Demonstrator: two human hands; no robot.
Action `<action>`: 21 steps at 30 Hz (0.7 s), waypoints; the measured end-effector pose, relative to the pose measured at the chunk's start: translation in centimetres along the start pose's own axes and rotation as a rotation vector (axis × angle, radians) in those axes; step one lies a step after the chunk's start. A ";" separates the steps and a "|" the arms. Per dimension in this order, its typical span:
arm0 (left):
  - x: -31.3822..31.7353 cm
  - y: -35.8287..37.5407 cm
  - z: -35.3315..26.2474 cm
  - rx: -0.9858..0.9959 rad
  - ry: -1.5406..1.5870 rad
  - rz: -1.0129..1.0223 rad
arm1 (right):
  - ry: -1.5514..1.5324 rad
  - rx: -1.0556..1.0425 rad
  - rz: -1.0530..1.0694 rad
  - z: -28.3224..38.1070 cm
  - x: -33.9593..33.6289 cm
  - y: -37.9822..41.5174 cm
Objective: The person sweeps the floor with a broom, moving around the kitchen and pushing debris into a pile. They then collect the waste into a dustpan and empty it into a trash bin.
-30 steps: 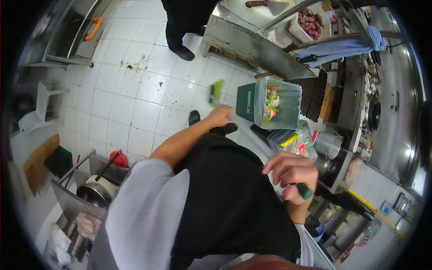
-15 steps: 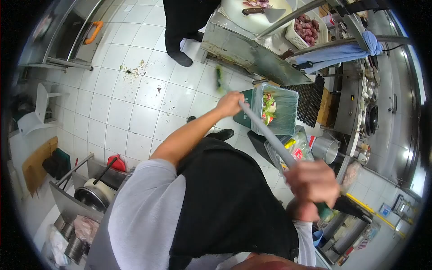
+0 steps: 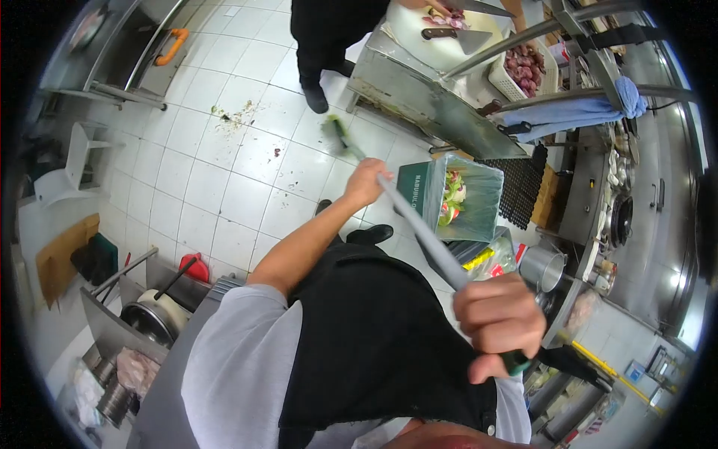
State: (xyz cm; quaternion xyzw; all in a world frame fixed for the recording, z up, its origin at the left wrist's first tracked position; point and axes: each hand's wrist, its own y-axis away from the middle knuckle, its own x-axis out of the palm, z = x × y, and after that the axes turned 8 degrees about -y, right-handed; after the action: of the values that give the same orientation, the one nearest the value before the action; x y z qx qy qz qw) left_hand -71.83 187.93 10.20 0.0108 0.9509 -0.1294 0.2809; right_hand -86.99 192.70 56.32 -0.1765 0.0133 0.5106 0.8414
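Both my hands grip a broom with a long grey handle [image 3: 422, 233]. My left hand [image 3: 366, 182] is wrapped round the lower part of the handle. Higher up, close to my chest, my right hand [image 3: 499, 318] is closed round its end, where a dark green tip sticks out. The green broom head [image 3: 340, 136], blurred, is over the white tiled floor near another person's shoe. Food scraps [image 3: 241, 114] lie scattered on the tiles to the left of the broom head, with smaller bits nearer my feet.
A green bin [image 3: 416, 191] with a clear liner holds vegetable scraps, right of the broom. Behind it stands a metal counter [image 3: 419, 93] with a knife [image 3: 452, 35] and a basket of onions [image 3: 526, 69]. Another person in black trousers [image 3: 318, 45] stands at the counter. A white chair [image 3: 71, 168] is left.
The broom head has swung left, away from the counter and towards the scraps. My left hand has moved left with the handle, and the view has shifted a little.
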 end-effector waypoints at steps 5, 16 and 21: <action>-2.1 -2.1 2.8 -0.142 -0.005 0.188 | 0.085 0.132 -0.160 -3.2 1.6 -1.3; -8.5 3.9 5.7 -0.065 -0.126 0.039 | -0.146 0.051 -0.498 -2.9 4.0 2.5; -0.4 2.8 -3.5 0.100 0.098 0.219 | -0.030 -0.056 -0.434 4.6 2.8 7.5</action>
State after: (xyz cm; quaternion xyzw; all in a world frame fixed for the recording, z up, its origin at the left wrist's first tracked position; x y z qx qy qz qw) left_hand -73.11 191.50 12.58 0.1346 0.9490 -0.1444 0.2459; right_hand -92.83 199.65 57.96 -0.1907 -0.0517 0.3203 0.9265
